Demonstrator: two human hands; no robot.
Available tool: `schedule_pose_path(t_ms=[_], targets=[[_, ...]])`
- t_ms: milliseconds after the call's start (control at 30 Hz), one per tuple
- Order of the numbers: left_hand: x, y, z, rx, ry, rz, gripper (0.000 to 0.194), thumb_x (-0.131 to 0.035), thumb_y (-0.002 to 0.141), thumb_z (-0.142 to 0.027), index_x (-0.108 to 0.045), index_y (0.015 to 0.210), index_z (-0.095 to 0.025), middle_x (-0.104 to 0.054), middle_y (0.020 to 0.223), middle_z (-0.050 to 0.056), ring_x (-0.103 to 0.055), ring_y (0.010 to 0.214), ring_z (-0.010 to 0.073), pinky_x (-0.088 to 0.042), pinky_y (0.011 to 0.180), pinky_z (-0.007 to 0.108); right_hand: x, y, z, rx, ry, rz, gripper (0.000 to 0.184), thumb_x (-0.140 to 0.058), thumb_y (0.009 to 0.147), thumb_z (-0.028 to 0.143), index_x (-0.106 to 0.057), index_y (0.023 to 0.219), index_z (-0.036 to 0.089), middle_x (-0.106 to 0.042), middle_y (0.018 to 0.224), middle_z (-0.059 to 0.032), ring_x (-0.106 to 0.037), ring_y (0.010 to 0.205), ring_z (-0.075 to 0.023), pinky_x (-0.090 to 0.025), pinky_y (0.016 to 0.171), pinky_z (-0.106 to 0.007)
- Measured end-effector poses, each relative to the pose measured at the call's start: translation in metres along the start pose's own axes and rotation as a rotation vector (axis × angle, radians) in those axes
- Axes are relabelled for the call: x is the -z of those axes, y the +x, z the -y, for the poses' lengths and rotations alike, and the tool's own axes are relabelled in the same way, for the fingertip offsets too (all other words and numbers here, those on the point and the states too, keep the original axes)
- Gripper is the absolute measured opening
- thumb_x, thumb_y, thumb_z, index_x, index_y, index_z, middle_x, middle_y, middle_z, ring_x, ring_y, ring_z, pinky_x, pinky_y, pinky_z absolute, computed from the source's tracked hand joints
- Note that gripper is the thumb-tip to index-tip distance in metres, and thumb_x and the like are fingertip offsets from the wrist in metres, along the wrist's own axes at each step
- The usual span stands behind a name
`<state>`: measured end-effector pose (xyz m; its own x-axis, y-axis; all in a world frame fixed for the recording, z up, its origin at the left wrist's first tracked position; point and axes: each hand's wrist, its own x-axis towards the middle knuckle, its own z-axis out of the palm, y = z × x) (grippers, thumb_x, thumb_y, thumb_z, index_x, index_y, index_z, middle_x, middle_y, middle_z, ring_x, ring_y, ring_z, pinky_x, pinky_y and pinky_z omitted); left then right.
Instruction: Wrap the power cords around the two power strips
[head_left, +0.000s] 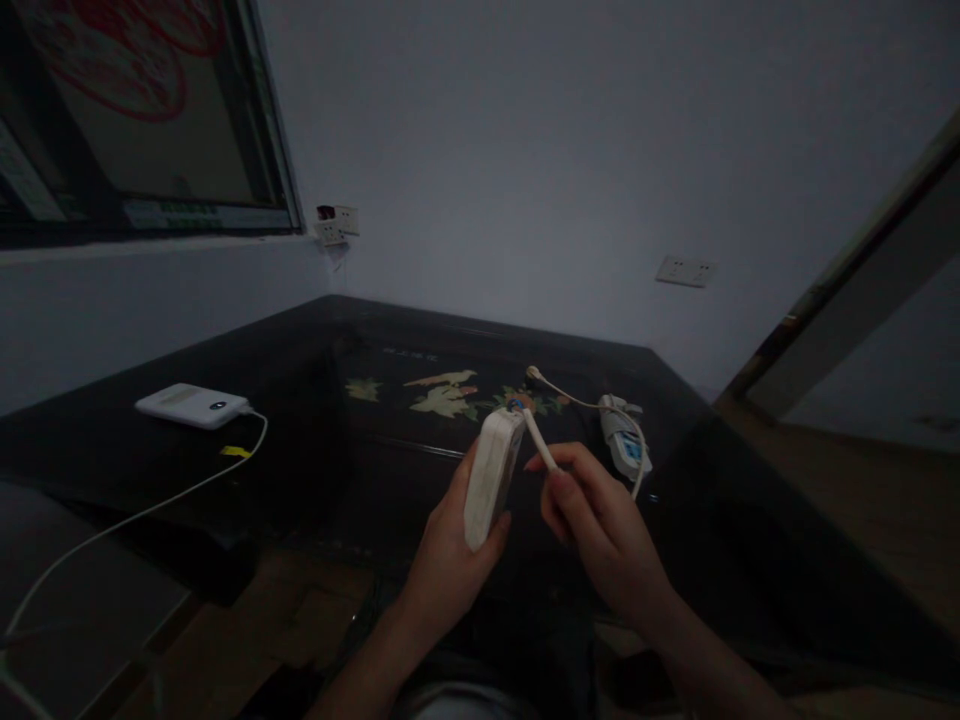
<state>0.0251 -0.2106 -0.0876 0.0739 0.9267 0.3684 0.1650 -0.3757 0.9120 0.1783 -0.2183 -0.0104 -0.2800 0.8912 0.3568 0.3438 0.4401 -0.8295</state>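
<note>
My left hand (pixel 454 545) is closed around a slim white box that looks like a power strip (pixel 491 475), held tilted above the table with its narrow side toward me. Small blue and orange bits, perhaps wires (pixel 517 405), show at its upper end. My right hand (pixel 592 510) pinches a thick white cable (pixel 540 442), whose tip touches or nearly touches that end. Whether the two are joined I cannot tell. A plug (pixel 533 374) lies beyond, its thin cord running right and passing down behind my right hand.
The dark glossy table (pixel 360 450) bears a bird and flower picture. A white device (pixel 193 405) with a cable and a yellow scrap (pixel 235 452) lie at left. At right is a white item with a blue label (pixel 628 445). Wall sockets (pixel 685 271) are behind.
</note>
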Motion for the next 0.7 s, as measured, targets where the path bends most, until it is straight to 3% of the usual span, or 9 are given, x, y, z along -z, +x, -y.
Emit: schedule_pose_path(t_ms=[333, 500, 700], targets=[[-0.004, -0.001, 0.001, -0.023, 0.016, 0.033, 0.068, -0.053, 0.083, -0.016, -0.027, 0.145, -0.028, -0.045, 0.143, 0.006, -0.045, 0.130, 0.0227, -0.034, 0.108, 0.038, -0.003, 0.002, -0.003, 0.195, -0.278, 0.093, 0.020, -0.040, 0.094, 0.021, -0.058, 0.085, 0.018, -0.065, 0.075, -0.0030, -0.062, 0.066, -0.0134, -0.043, 0.060, -0.021], [-0.003, -0.002, -0.001, 0.017, -0.004, 0.083, 0.066, -0.051, 0.084, -0.017, -0.027, 0.145, -0.026, -0.046, 0.142, 0.007, -0.046, 0.128, 0.0240, -0.033, 0.108, 0.040, 0.000, 0.005, -0.008, 0.201, -0.598, 0.178, 0.019, -0.041, 0.094, 0.019, -0.059, 0.091, 0.017, -0.070, 0.079, -0.0051, -0.067, 0.071, -0.0168, -0.045, 0.062, -0.024], [0.001, -0.002, -0.002, 0.067, -0.068, 0.190, 0.071, -0.053, 0.083, -0.020, -0.023, 0.147, -0.022, -0.048, 0.141, 0.009, -0.046, 0.128, 0.0258, -0.033, 0.108, 0.042, 0.006, 0.008, -0.011, 0.222, -0.807, 0.256, 0.019, -0.041, 0.095, 0.020, -0.060, 0.096, 0.018, -0.072, 0.079, -0.0058, -0.070, 0.073, -0.0180, -0.046, 0.062, -0.024]])
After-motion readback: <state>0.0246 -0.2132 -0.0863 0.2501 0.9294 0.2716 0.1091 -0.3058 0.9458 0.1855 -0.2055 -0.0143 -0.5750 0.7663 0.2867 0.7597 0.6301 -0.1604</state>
